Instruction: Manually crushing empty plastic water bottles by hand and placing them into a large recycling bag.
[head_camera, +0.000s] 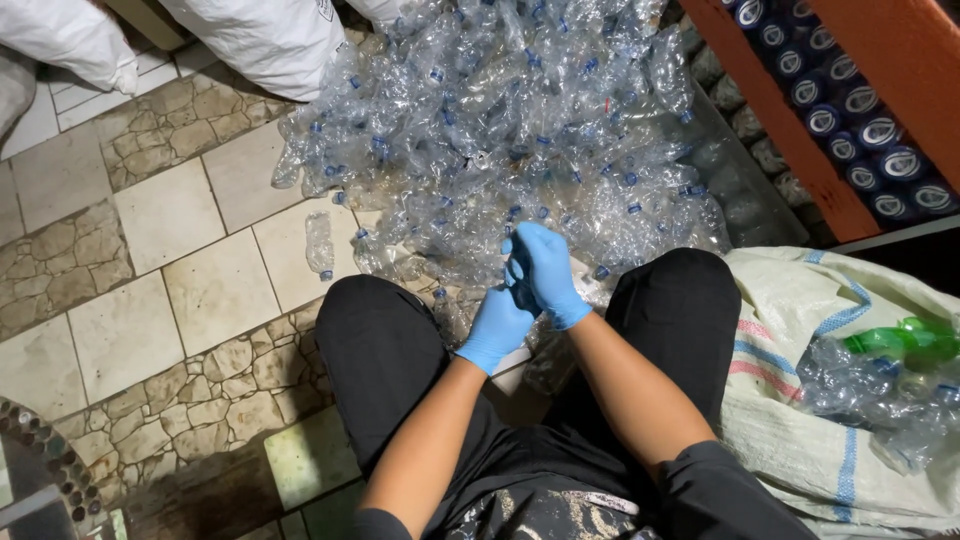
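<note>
Here both gloved hands (525, 290) meet beside the bottle heap (500, 130), their grip's contents unclear.

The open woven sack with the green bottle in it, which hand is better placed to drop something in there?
Probably the right hand. The woven sack lies open beside the right knee, on that arm's side, so the left hand would have to cross the body. Both gloved hands meet at the clear bottle pile.
</note>
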